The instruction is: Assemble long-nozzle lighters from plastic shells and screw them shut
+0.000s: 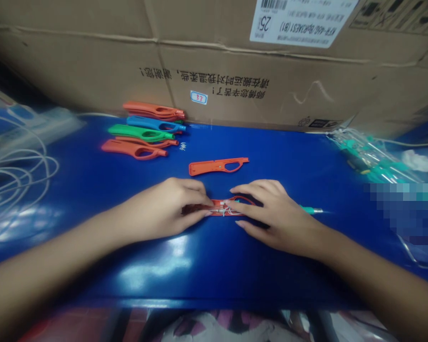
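Observation:
An orange lighter casing half (248,199) lies on the blue table with its inner side up, small white and metal parts and thin white wires (231,209) inside it. My left hand (171,206) is closed round its left end, thumb on the near side, covering that end. My right hand (271,213) spans the other end with fingers apart; a fingertip touches the inner parts. Out past the right hand's far side sticks a green piece with a metal tip (316,210). Beyond both hands lies a second orange casing half (217,166), also inner side up.
Orange, blue and green casings (142,133) are stacked at the back left, beside several tiny metal pieces (182,146). A large cardboard box (214,61) stands along the back. White cable coils (17,175) lie left; metal rods with green parts (374,152) lie right.

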Motion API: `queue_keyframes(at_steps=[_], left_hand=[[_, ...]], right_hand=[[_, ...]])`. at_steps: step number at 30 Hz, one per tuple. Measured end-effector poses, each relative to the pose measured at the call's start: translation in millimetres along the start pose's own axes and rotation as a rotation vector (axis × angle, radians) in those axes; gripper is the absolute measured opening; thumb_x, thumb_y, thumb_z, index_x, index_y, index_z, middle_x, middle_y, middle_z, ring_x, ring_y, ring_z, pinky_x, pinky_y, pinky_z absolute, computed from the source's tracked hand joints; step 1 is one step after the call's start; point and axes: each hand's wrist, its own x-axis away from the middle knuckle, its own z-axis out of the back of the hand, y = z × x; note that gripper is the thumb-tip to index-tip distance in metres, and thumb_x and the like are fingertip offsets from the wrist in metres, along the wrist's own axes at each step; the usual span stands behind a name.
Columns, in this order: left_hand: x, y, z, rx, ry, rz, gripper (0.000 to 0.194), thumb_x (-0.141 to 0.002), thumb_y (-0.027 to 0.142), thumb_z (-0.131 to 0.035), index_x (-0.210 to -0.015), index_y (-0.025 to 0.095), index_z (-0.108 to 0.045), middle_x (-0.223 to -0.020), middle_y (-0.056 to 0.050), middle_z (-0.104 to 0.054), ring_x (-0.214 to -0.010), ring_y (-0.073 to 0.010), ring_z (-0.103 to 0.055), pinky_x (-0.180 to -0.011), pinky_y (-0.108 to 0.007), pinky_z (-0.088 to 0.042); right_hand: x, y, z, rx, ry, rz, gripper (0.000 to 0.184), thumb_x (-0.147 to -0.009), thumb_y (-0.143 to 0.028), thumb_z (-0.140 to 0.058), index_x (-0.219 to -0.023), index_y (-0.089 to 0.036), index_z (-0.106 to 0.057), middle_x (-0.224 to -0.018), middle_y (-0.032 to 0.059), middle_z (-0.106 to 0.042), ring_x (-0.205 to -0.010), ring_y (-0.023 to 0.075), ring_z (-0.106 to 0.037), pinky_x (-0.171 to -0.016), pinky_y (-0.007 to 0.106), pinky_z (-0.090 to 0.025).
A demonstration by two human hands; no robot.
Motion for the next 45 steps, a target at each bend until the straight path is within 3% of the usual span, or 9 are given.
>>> queue_keyframes(at_steps=[9, 16, 23, 26, 28, 30, 32, 36, 45], left_hand=[[0.9, 1.9, -0.9, -0.046, -0.012, 0.001, 0.021, -0.098, 0.023, -0.059, -0.099, 0.018, -0.079, -0.092, -0.005, -0.07, -0.077, -0.0145, -0.068, -0.072, -0.026, -0.055], [3.0, 2.9, -3.1, -0.077, -0.011, 0.018, 0.023, -0.098, 0.024, -0.058, -0.108, 0.02, -0.078, -0.094, -0.005, -0.07, -0.078, -0.0156, -0.068, -0.074, -0.027, -0.055], [1.9, 4.2, -2.9, -0.085, -0.015, 0.024, 0.023, -0.098, 0.023, -0.057, -0.107, 0.019, -0.078, -0.094, -0.006, -0.07, -0.078, -0.0159, -0.069, -0.074, -0.028, -0.055], [1.8, 4.8, -2.9, -0.104, -0.011, 0.026, 0.024, -0.099, 0.024, -0.056, -0.108, 0.019, -0.077, -0.095, -0.006, -0.07, -0.08, -0.0167, -0.069, -0.075, -0.029, -0.055], [2.1, 4.3, -3.2, -0.116, -0.01, 0.021, 0.024, -0.1, 0.026, -0.055, -0.109, 0.018, -0.076, -0.096, -0.006, -0.07, -0.08, -0.0169, -0.069, -0.075, -0.029, -0.055], [2.4, 3.3, -3.5, -0.123, -0.014, 0.012, 0.025, -0.101, 0.027, -0.054, -0.109, 0.018, -0.076, -0.097, -0.006, -0.07, -0.08, -0.0168, -0.069, -0.075, -0.029, -0.055], [2.5, 2.2, -3.8, -0.121, -0.016, 0.004, 0.026, -0.101, 0.028, -0.053, -0.11, 0.019, -0.075, -0.098, -0.006, -0.07, -0.08, -0.0166, -0.069, -0.075, -0.029, -0.055], [2.3, 1.4, -4.3, -0.119, -0.011, -0.004, 0.027, -0.102, 0.029, -0.051, -0.108, 0.02, -0.076, -0.098, -0.006, -0.07, -0.082, -0.0169, -0.069, -0.076, -0.03, -0.055], [2.5, 0.7, -5.3, -0.117, -0.016, -0.005, 0.026, -0.102, 0.028, -0.052, -0.108, 0.019, -0.076, -0.097, -0.007, -0.07, -0.08, -0.0163, -0.069, -0.075, -0.027, -0.055]], right_hand=[[3.4, -0.7, 0.1, 0.02, -0.093, 0.039, 0.045, -0.101, -0.031, -0.052, -0.145, -0.03, -0.054, -0.162, 0.0128, -0.038, -0.143, 0.0335, -0.039, -0.114, 0.064, -0.031], [4.5, 6.7, 6.2, -0.022, -0.007, -0.031, 0.047, -0.1, -0.035, -0.055, -0.146, -0.028, -0.052, -0.158, 0.0088, -0.046, -0.142, 0.0275, -0.043, -0.114, 0.056, -0.036], [8.3, 6.5, 14.1, -0.026, -0.22, 0.03, 0.071, -0.095, -0.05, -0.061, -0.158, -0.029, -0.034, -0.164, 0.011, -0.035, -0.151, 0.0325, -0.03, -0.122, 0.067, -0.017], [8.6, 9.0, 17.4, -0.022, -0.217, 0.015, 0.067, -0.097, -0.048, -0.06, -0.157, -0.031, -0.036, -0.164, 0.009, -0.034, -0.151, 0.0313, -0.031, -0.122, 0.066, -0.016], [8.2, 10.7, 20.3, -0.062, -0.152, -0.009, 0.058, -0.097, -0.042, -0.061, -0.151, -0.03, -0.044, -0.157, 0.0082, -0.046, -0.144, 0.0286, -0.041, -0.12, 0.06, -0.025], [7.4, 10.9, 22.4, -0.097, -0.069, -0.045, 0.039, -0.096, -0.035, -0.062, -0.135, -0.028, -0.058, -0.138, 0.0079, -0.061, -0.129, 0.0255, -0.054, -0.11, 0.05, -0.039], [6.0, 8.8, 21.9, -0.099, -0.03, -0.068, 0.02, -0.098, -0.03, -0.06, -0.117, -0.024, -0.065, -0.12, 0.0071, -0.067, -0.111, 0.0224, -0.059, -0.094, 0.041, -0.044], [1.7, 1.9, 13.3, -0.066, -0.031, -0.116, 0.009, -0.1, -0.026, -0.055, -0.103, -0.021, -0.063, -0.106, 0.0057, -0.066, -0.096, 0.0202, -0.057, -0.084, 0.037, -0.039], [0.2, -5.3, -0.1, -0.169, 0.029, -0.246, 0.002, -0.099, -0.022, -0.055, -0.097, -0.021, -0.057, -0.102, 0.004, -0.063, -0.093, 0.0186, -0.055, -0.083, 0.034, -0.036]])
